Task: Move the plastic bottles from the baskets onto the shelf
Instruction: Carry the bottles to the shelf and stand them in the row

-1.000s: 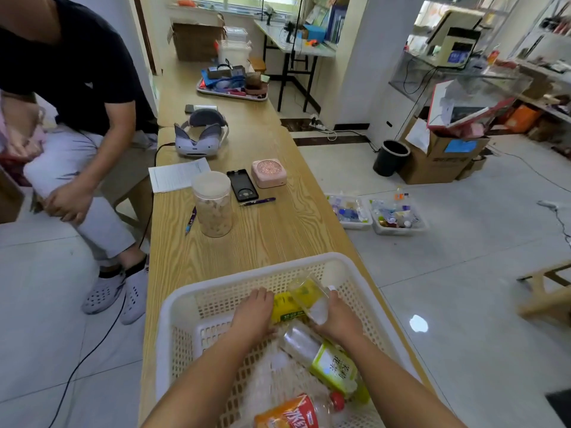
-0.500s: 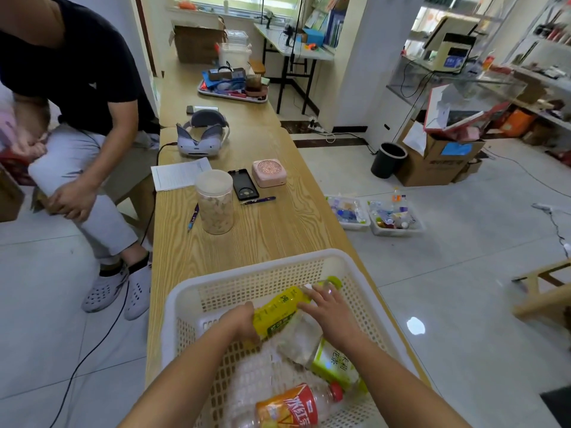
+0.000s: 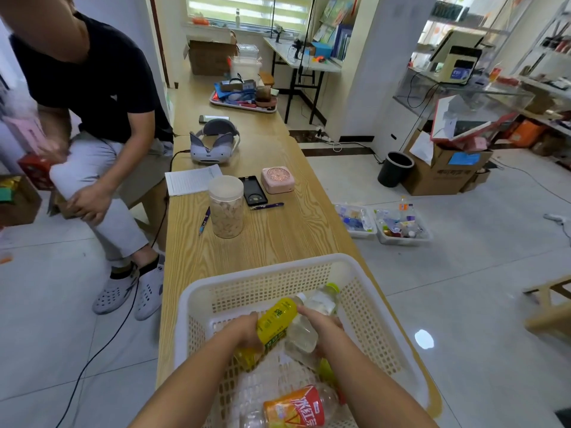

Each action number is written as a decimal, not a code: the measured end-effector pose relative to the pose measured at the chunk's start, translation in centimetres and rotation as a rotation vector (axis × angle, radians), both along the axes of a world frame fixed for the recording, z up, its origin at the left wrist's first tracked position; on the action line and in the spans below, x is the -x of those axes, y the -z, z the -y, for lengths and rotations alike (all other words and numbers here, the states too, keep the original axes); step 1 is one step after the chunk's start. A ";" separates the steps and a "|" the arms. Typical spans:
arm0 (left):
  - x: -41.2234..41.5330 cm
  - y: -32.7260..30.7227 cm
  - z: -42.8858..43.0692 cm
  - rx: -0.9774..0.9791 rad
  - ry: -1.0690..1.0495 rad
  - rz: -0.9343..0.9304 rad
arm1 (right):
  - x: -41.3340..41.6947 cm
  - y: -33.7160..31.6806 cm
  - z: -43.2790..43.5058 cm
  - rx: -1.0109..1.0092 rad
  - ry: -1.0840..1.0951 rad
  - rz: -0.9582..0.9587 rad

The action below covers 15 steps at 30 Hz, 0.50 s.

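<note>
Care in the lift matters here: the left hand (image 3: 244, 332) curls round the yellow-labelled bottle (image 3: 276, 319), the right hand (image 3: 324, 325) round the clear bottle (image 3: 304, 333), both bottles low inside the white basket (image 3: 265, 267) on the wooden table (image 3: 278, 233), so raise them straight up past the rim.

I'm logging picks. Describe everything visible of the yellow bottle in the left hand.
The yellow bottle is plastic, its bright yellow wrap bearing dark print. It is tilted within the white basket, neck pointing away and rightward. The left hand grips its middle; its yellow base shows below that hand. A clear bottle, held by the right hand, crosses its neck, so the cap is hard to tell.
</note>
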<state>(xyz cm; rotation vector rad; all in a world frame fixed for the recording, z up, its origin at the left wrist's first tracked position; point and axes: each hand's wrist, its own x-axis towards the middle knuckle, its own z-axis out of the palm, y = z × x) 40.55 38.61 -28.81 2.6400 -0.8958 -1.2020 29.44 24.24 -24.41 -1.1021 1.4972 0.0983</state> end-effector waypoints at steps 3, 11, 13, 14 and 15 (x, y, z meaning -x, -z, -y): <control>-0.3 -0.4 0.0 0.059 -0.052 -0.056 | 0.4 -0.6 1.0 -0.203 -0.106 0.041; -0.1 -2.2 -0.1 0.195 -0.324 -0.415 | 6.0 -1.4 3.0 -0.419 0.153 0.400; 0.0 -3.4 0.2 0.247 -0.371 -0.494 | 7.3 -1.1 2.8 -0.547 0.155 0.571; 0.1 -3.9 0.4 0.276 -0.396 -0.534 | 7.7 -1.0 2.6 -0.592 0.142 0.653; 0.1 -4.4 0.5 0.305 -0.417 -0.571 | 8.0 -1.2 2.5 -0.618 0.111 0.721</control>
